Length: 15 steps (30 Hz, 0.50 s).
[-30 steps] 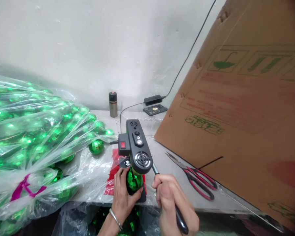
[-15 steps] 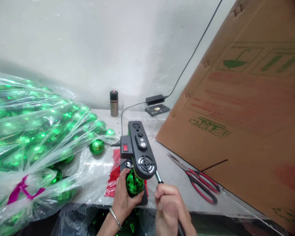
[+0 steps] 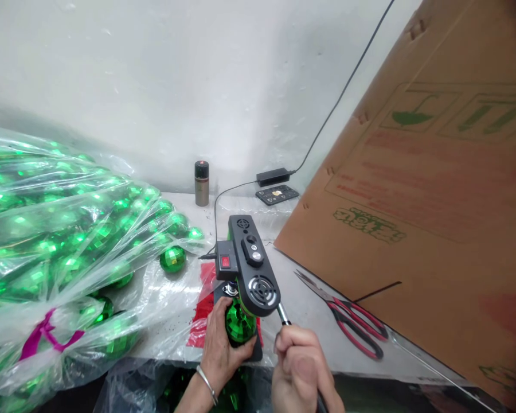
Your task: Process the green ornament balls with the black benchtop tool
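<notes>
A green faceted ball ornament point(image 3: 241, 322) sits under the front end of a black bench machine point(image 3: 253, 261) with round vent patterns on top. Wrapped round the ornament's left and near sides is my left hand point(image 3: 223, 338), a metal bangle at its wrist. My right hand point(image 3: 303, 364) is closed round the dark grip of a metal lever point(image 3: 284, 313) that comes out of the machine's right side. A red switch point(image 3: 225, 261) shows on the small box at the machine's left. The ornament's top is hidden beneath the machine head.
Clear plastic bags of green balls point(image 3: 77, 229) fill the left, one tied with a magenta ribbon point(image 3: 47, 335). A loose green ball point(image 3: 172, 260) lies beside them. Scissors point(image 3: 348, 318) lie by a large cardboard box point(image 3: 413, 201). Behind stand a small bottle point(image 3: 202, 186) and a power adapter point(image 3: 274, 176).
The whole view has shifted slightly, so everything appears a little further right and lower. Both hands keep the same hold on the ornament and the lever.
</notes>
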{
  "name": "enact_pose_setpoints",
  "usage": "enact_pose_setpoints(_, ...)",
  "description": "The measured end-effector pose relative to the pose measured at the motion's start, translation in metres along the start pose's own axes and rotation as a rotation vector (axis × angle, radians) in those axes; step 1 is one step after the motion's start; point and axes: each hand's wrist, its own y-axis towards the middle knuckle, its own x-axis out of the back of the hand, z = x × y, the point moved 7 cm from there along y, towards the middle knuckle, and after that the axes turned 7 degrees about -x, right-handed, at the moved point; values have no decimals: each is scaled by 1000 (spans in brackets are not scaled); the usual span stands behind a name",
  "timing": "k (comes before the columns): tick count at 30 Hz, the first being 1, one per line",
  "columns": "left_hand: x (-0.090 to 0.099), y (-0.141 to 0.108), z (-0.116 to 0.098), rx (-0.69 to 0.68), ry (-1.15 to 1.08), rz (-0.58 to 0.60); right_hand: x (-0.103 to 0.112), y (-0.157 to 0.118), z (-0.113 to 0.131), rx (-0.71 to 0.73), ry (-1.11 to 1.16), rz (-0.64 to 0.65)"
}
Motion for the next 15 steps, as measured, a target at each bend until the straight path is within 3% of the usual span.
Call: enact_pose_setpoints(15, -2, 1, -5, -93, 76, -53, 4, -10, -15, -35, 41, 62)
